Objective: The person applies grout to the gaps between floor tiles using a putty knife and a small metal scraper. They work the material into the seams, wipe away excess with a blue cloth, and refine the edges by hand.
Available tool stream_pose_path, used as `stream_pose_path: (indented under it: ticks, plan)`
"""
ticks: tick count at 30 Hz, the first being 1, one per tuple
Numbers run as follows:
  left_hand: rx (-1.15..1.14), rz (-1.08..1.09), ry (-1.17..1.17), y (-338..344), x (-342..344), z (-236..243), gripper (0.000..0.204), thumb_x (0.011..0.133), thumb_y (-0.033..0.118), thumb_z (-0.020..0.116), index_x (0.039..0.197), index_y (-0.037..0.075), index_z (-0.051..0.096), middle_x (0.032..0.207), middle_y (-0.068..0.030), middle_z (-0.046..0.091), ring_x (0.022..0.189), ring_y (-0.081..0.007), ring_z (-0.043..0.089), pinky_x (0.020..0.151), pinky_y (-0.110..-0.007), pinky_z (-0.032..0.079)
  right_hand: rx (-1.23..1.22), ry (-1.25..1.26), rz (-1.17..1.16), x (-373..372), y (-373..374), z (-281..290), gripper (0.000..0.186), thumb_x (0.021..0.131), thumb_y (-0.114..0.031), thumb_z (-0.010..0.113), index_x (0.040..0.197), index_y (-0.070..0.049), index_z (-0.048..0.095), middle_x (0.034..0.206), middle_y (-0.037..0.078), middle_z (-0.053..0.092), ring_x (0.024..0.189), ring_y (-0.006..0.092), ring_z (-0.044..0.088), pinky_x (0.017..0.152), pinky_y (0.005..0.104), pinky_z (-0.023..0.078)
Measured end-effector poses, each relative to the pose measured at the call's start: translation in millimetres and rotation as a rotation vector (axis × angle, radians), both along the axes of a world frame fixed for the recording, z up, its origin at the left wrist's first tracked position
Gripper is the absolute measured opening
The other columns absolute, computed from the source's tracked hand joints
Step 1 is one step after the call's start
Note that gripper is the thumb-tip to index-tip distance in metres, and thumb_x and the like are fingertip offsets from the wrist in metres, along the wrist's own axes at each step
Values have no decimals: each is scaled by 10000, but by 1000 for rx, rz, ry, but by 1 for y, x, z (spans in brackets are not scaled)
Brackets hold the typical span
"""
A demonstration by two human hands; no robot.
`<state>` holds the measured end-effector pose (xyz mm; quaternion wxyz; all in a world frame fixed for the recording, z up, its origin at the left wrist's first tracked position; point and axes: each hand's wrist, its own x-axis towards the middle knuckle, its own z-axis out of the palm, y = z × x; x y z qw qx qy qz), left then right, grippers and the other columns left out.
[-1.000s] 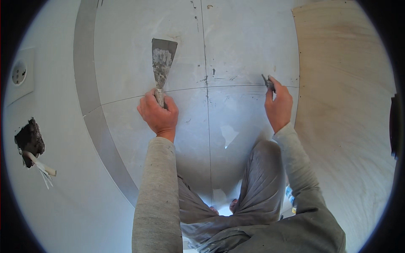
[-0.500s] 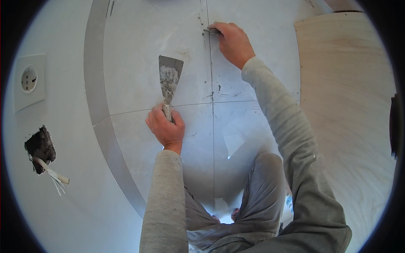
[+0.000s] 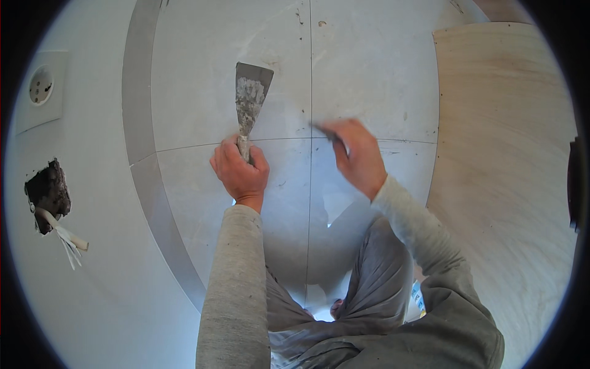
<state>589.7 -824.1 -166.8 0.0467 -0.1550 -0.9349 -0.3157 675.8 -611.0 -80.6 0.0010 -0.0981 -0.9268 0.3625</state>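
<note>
My left hand (image 3: 239, 172) is closed round the handle of a putty knife (image 3: 251, 98), its wide blade crusted with grey-white residue and pointing away from me. Over the crossing of the tile joints, my right hand (image 3: 359, 154) pinches a small, dark, thin tool (image 3: 324, 131) whose tip points left. Motion blurs that tool, so I cannot make out its exact kind. Beneath both hands lie large pale grey floor tiles (image 3: 203, 80), with narrow dark joints and bits of dirt along them.
A wall on the left carries a white power socket (image 3: 42, 85) and a rough hole (image 3: 49, 190) with cable ends (image 3: 64, 237) sticking out. A grey skirting strip (image 3: 138, 92) follows the wall's foot. A wooden board (image 3: 498, 123) covers the right side. My knees straddle the near joint.
My right hand has come back toward me along the joint, from the far tiles to the crossing. The left hand still holds the putty knife in nearly the same place.
</note>
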Motion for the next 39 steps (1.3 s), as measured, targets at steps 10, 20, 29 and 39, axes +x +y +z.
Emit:
stream_pose_path:
  ticks: [10, 20, 29, 39]
  plan:
    - [-6, 9, -3, -2, 1, 3, 274, 859, 160, 631, 1103, 43, 591, 955, -127, 627, 917, -350, 572, 879, -463, 416, 47, -128, 111, 44, -58, -2, 431, 759, 77, 649, 1173, -40, 682, 1084, 141, 715, 960, 328, 626, 862, 401, 515]
    - [6, 2, 3, 6, 3, 2, 274, 854, 161, 641, 1097, 44, 590, 947, -114, 627, 902, -343, 567, 876, -454, 418, 335, 163, -85, -54, 9, -32, 345, 781, 84, 589, 1094, -26, 683, 999, 125, 709, 992, 321, 623, 877, 399, 518]
    - [-6, 7, 10, 2, 1, 3, 279, 851, 157, 637, 1104, 50, 591, 958, -120, 630, 907, -337, 571, 885, -456, 416, -704, -284, -339, 46, -37, -5, 350, 902, 53, 614, 1250, 15, 620, 1169, 111, 702, 1026, 236, 658, 935, 350, 520]
    - [39, 35, -15, 9, 7, 3, 319, 875, 207, 647, 1140, 37, 599, 1006, -108, 639, 930, -318, 572, 912, -446, 405, -1600, 45, -761, 33, -25, 0, 305, 1002, -22, 557, 1303, 15, 591, 1243, 90, 670, 1163, 183, 635, 1037, 374, 508]
